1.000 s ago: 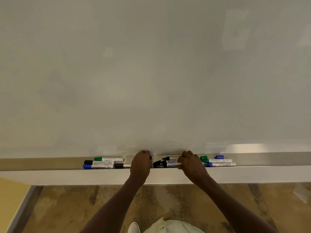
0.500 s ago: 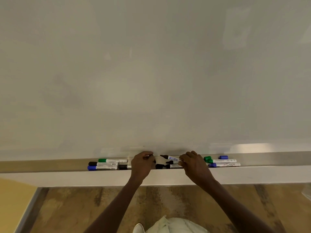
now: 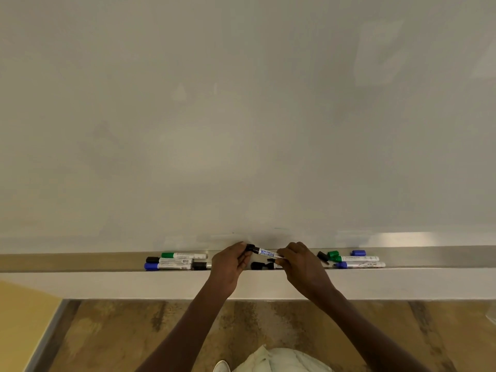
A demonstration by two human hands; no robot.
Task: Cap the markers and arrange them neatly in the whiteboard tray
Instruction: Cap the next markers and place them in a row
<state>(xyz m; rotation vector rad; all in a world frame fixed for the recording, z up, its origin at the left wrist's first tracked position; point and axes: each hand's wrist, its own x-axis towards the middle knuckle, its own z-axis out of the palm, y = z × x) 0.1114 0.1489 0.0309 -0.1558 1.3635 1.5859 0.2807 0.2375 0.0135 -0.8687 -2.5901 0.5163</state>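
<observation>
Left hand [image 3: 231, 261] pinches black cap [image 3: 250, 248] at tip of marker [image 3: 268, 253]; right hand [image 3: 300, 264] grips marker barrel above tray [image 3: 80, 260]. Three capped markers [image 3: 171, 261] lie left, uncapped ones [image 3: 358, 261] right, loose caps [image 3: 332, 254] beside them.

tray [image 3: 80, 260] below whiteboard [image 3: 241, 116] | markers [image 3: 174, 261] left | markers [image 3: 357, 261] right
</observation>
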